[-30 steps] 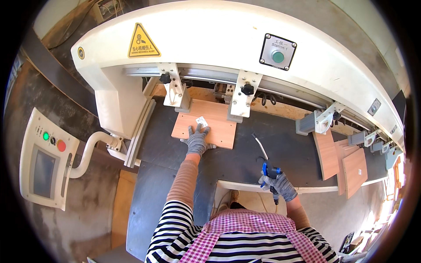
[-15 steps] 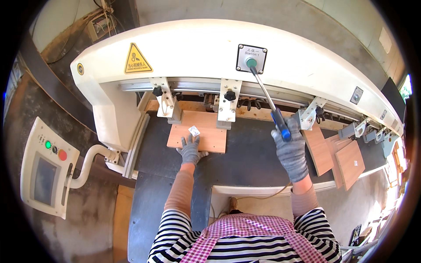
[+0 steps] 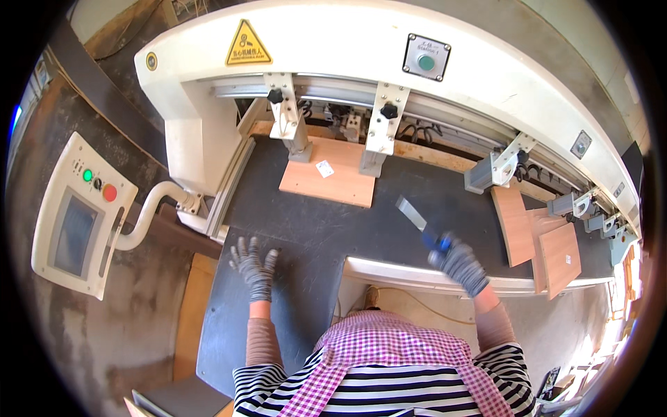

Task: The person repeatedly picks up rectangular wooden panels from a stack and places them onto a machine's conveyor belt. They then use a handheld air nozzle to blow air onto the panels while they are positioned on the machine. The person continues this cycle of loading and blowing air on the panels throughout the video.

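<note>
My left hand (image 3: 254,270), in a grey glove, is open with fingers spread above the near left part of the dark tabletop (image 3: 306,236). It holds nothing. My right hand (image 3: 460,265), gloved too and blurred, grips a blue-handled tool with a flat metal blade (image 3: 413,213); its exact kind is unclear. The blade points up and left over the tabletop. A wood-coloured board (image 3: 333,182) with a small white label (image 3: 324,169) lies under two clamp blocks, apart from both hands. A green push button (image 3: 426,63) sits on the machine's white beam.
More wood-coloured boards (image 3: 514,226) lie overlapping at the right, beside another grey clamp block (image 3: 479,176). A control panel (image 3: 78,215) on a curved white arm stands at the left. The table has a cut-out edge (image 3: 389,271) in front of me.
My left hand has left the board and drawn back toward me, leftward. My right hand has lowered, taking the tool's tip off the green button. The whole view has shifted.
</note>
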